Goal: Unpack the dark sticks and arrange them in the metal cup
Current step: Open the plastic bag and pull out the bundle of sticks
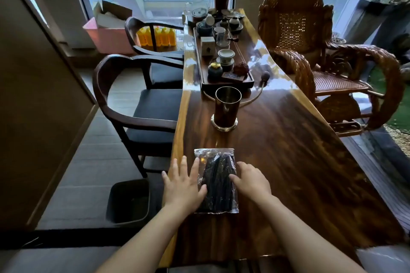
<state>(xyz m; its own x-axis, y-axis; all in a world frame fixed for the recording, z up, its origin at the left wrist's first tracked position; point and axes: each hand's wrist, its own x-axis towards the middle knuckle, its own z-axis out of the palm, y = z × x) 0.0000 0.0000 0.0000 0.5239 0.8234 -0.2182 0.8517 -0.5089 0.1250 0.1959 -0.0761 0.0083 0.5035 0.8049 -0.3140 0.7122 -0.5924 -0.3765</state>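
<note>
Here, stick bag (218, 184) near table (288, 162) left edge; cup (226, 104) beyond.

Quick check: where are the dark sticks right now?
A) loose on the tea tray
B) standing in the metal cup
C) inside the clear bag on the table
C: the dark sticks lie inside the clear bag on the table, between the left hand and right hand.

No text, label or number could be read; the dark mark on the small white box (207, 45) was too blurred.
</note>
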